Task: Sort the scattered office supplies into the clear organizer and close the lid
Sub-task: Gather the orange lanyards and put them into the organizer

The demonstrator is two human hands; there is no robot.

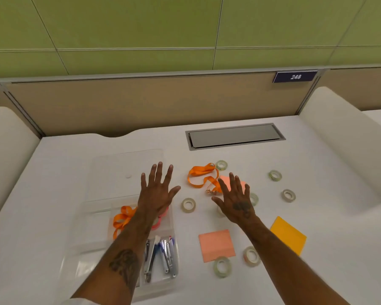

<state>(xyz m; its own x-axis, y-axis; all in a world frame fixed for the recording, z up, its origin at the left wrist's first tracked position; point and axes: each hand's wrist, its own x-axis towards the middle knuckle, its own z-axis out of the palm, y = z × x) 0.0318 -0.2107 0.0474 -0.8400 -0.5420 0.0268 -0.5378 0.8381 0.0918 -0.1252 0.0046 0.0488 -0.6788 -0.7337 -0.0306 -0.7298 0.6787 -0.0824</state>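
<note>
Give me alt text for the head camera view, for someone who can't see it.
Two open hands spread over a white desk: the left hand above an open clear organizer holding an orange lanyard and small metal tools, the right hand above a loose orange lanyard among scattered tape rolls and sticky-note pads.

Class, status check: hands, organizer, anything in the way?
Left hand open over organizer; right hand open over table. Lid open. Lanyard, tape rolls, notes unsorted.
</note>
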